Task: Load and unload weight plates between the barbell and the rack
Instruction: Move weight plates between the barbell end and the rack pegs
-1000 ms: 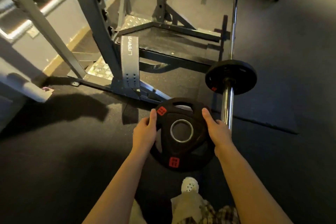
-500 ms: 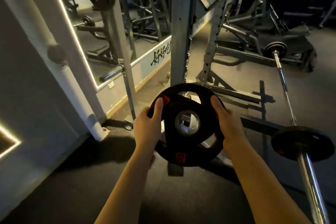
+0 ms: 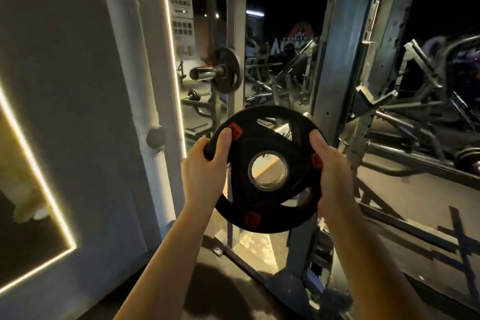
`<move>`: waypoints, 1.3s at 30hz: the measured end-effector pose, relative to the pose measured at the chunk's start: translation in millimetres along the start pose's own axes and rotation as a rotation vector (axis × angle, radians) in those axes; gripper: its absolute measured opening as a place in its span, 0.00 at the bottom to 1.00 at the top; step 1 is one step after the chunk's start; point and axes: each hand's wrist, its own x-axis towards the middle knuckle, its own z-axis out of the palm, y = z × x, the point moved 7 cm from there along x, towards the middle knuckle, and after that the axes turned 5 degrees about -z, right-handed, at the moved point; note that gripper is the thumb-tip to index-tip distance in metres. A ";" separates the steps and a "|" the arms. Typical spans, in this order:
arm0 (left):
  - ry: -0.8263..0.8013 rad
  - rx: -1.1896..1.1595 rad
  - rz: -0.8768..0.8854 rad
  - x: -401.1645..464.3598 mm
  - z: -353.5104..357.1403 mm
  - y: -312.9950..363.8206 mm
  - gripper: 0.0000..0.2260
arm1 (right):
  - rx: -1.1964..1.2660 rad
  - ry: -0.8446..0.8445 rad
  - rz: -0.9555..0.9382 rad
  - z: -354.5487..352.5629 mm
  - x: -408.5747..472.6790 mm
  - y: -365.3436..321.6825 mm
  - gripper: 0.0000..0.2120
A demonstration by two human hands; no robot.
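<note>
We see a dim room; the brightest light comes from a glowing strip [image 3: 173, 60] running down the upper left of the frame. The upper right is nearly black, straight posts bow at the edges, and far machines look soft.

Rack upright [image 3: 335, 65] just behind the plate [image 3: 262, 169], pillar [image 3: 145, 86] left, open gap between them.

The weight plate [image 3: 267, 169] sits between the left hand [image 3: 205, 163] and right hand [image 3: 332, 171], before the rack upright [image 3: 337, 60].
</note>
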 end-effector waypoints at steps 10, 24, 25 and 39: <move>0.042 0.002 0.069 158.5 40.2 -22.2 0.14 | 0.055 -0.161 -0.070 101.4 164.6 20.0 0.27; 0.028 -0.171 0.007 374.2 37.9 -109.4 0.22 | -0.006 -0.131 -0.159 264.2 309.2 61.3 0.22; 0.019 -0.199 0.005 395.8 34.9 -113.8 0.23 | 0.001 -0.121 -0.156 280.4 319.8 62.3 0.17; -0.286 -0.515 -0.030 575.5 94.0 -204.8 0.30 | -0.410 0.109 -0.571 384.2 405.2 75.5 0.28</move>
